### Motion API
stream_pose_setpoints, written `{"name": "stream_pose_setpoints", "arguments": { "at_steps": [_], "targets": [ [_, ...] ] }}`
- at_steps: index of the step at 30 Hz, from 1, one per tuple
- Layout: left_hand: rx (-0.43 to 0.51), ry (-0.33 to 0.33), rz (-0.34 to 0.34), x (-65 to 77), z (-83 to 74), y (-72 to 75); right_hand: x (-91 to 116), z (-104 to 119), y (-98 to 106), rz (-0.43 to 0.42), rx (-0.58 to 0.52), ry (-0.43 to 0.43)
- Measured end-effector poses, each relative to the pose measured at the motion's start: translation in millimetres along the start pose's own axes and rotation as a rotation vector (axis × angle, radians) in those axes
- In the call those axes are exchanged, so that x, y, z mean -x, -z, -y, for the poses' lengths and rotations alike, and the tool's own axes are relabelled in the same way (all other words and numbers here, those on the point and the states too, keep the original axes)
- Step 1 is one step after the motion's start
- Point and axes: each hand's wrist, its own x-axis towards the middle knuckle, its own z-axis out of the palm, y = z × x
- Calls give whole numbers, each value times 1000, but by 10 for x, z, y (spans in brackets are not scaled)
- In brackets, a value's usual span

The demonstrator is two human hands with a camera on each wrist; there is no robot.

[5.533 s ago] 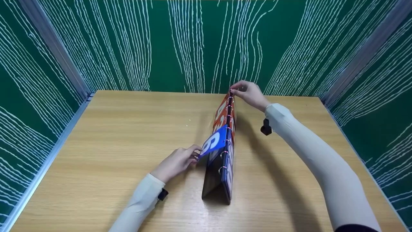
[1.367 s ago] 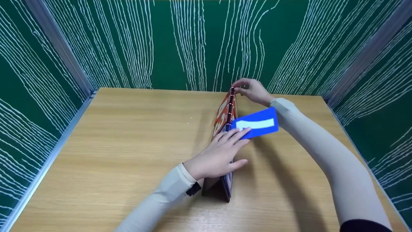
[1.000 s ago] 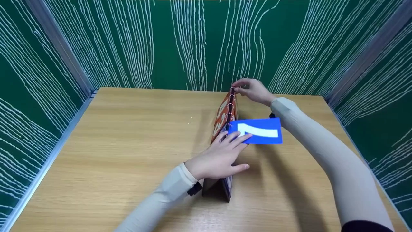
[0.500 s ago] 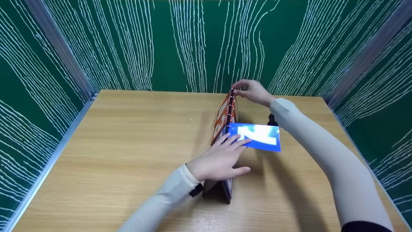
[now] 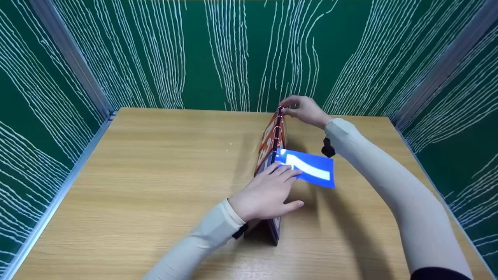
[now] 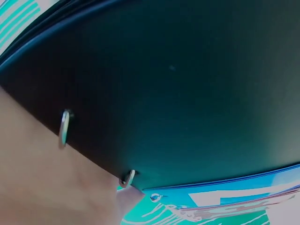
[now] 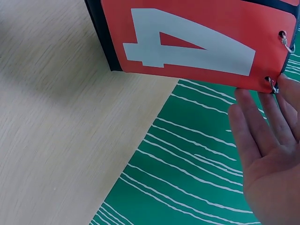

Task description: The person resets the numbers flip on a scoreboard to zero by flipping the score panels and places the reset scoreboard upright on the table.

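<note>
A flip scoreboard [image 5: 267,142] stands as a tent on the table, its ring-bound spine running away from me. Red number cards are at its far end. My left hand [image 5: 266,194] reaches over the spine, fingers straight and spread, the fingertips on a blue card [image 5: 325,173] with a white 7 that sticks out to the right. At the far top corner, my right hand [image 5: 308,111] pinches the scoreboard's end between thumb and fingers. A red card [image 7: 234,21] with a white 4 shows in the right wrist view. Black backing [image 6: 187,93] fills most of the left wrist view.
The wooden table [image 5: 163,155] reaches back to a green wall [image 5: 194,50] with white wavy lines. Side walls with metal corner posts [image 5: 74,54] enclose it. Tiny white specks [image 5: 229,147] lie left of the scoreboard.
My left hand has gone from gripping a blue 6 card left of the spine to resting over it. The blue 7 card has since swung downward on the right. My right hand stays put.
</note>
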Motion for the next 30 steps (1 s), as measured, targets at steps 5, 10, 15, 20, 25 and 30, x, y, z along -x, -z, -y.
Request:
{"name": "stream_pose_setpoints", "arguments": {
  "at_steps": [5,10,15,20,25,30],
  "targets": [
    [-31,4,5,-11,-17,-12,5,-4,-10,5,-8,-2],
    [-46,15,13,-19,-18,-34,-1,-6,-6,6,0,0],
    [-20,24,37,-29,-15,-33,-8,-1,3,5,1,4],
    [-38,13,31,-32,-19,-41,6,0,5,6,6,-1],
    [-102,-5,-17,-22,-24,-50,10,1,6,6,9,-3],
    [-104,1,-15,-13,-34,-47,11,7,1,7,7,-12]
  ]
}}
